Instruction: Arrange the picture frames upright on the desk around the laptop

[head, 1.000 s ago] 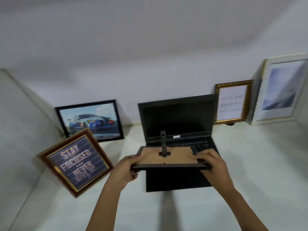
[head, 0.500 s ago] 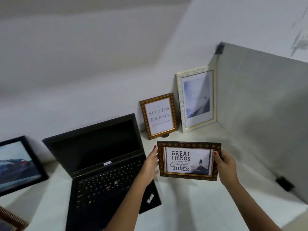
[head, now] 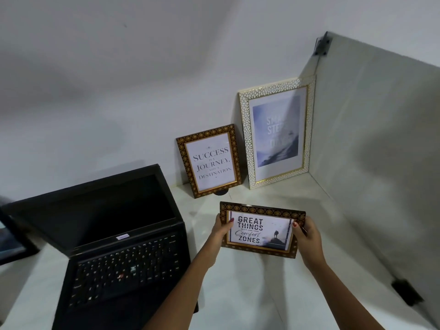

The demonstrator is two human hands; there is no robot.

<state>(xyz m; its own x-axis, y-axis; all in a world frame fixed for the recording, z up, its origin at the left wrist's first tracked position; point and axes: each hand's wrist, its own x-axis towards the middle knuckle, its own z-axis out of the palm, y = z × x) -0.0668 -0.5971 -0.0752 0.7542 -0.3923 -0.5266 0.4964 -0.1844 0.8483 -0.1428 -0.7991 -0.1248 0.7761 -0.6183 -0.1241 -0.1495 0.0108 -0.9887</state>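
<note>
I hold a brown patterned frame reading "Great Things" (head: 260, 230) picture side up, just right of the open black laptop (head: 119, 246). My left hand (head: 221, 231) grips its left edge and my right hand (head: 308, 236) grips its right edge. The frame hovers close above the white desk (head: 250, 289); I cannot tell whether its lower edge touches. Behind it a gold-brown "Success" frame (head: 210, 161) stands upright against the wall. A tall white-and-gold frame (head: 277, 132) leans in the corner. A black frame (head: 12, 239) shows partly at the left edge.
A grey partition panel (head: 381, 151) closes off the desk on the right, with a black bracket (head: 406, 291) at its base. The white wall (head: 119, 79) runs behind the laptop and frames.
A second ago the frame lay back side up over the laptop keyboard. It has since been turned picture side up and carried right, and now sits a little lower and nearer the desk.
</note>
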